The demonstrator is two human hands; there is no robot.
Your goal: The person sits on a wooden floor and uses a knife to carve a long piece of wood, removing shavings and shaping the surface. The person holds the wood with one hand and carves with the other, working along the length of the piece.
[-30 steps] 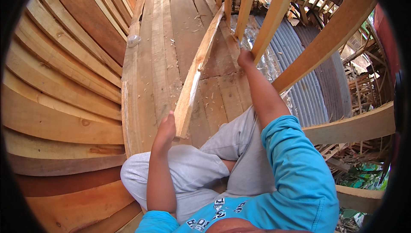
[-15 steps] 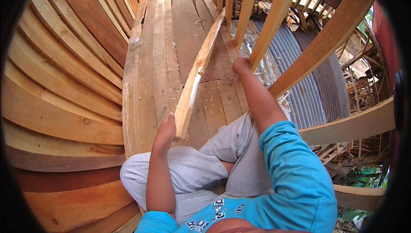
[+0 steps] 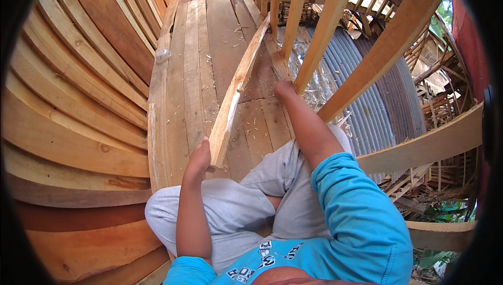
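A long rough strip of wood (image 3: 242,78) slants up from near my lap, its far end by the foot of the railing. Pale, freshly cut wood shows along its right edge. My left hand (image 3: 199,160) grips its near end from the left side, with the thumb upward along the edge. Out to the right, my right hand (image 3: 285,90) is low beside the foot of a railing post (image 3: 322,31). It looks curled closed; its fingers face away, and anything in them is hidden.
Wood shavings litter the plank floor (image 3: 173,96). A board wall (image 3: 78,133) runs along the left, with a small clear plastic container (image 3: 163,55) near its foot. Wooden railing posts stand on the right; beyond them lies a corrugated metal roof (image 3: 361,112). My crossed legs (image 3: 225,206) occupy the near floor.
My right hand has moved slightly lower and left, staying beside the railing post. The left hand keeps its grip on the strip of wood, and the whole view has shifted a little.
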